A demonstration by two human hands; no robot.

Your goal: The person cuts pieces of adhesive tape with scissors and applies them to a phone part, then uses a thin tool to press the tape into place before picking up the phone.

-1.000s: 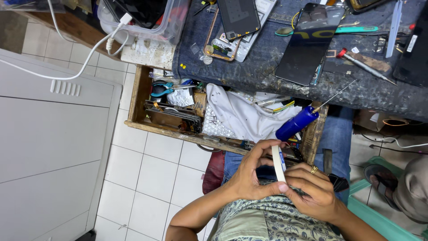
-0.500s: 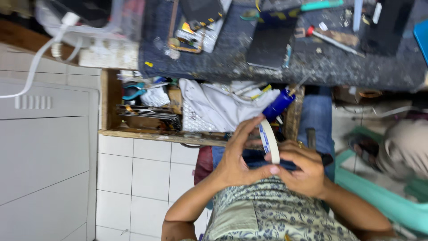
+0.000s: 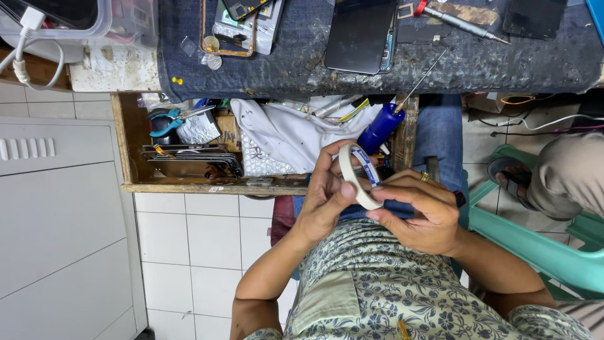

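A roll of white tape (image 3: pixel 357 175) is held edge-on between both hands, above the lap and just near of the open wooden drawer (image 3: pixel 126 141). The left hand (image 3: pixel 324 198) is closed on the roll's left side, thumb pressed against its outer face and fingers curled behind it. The right hand (image 3: pixel 423 211) is closed on the roll's lower right edge, with the fingertips pinched at the rim; a ring is worn on one finger. Whether a loose end of tape is being lifted there cannot be made out.

Just beyond the roll, a blue-handled tool (image 3: pixel 380 128) with a thin metal shaft is seen sticking up out of the drawer, close to the fingers but apparently not touching them. In the drawer, a white cloth (image 3: pixel 286 135) is heaped in the middle, with blue-handled pliers (image 3: pixel 165 121) to the far left. Farther away, a dark phone (image 3: pixel 360 34) lies face up on the blue-covered bench (image 3: pixel 296 63). At the right, a green plastic chair (image 3: pixel 535 242) stands beside the person.
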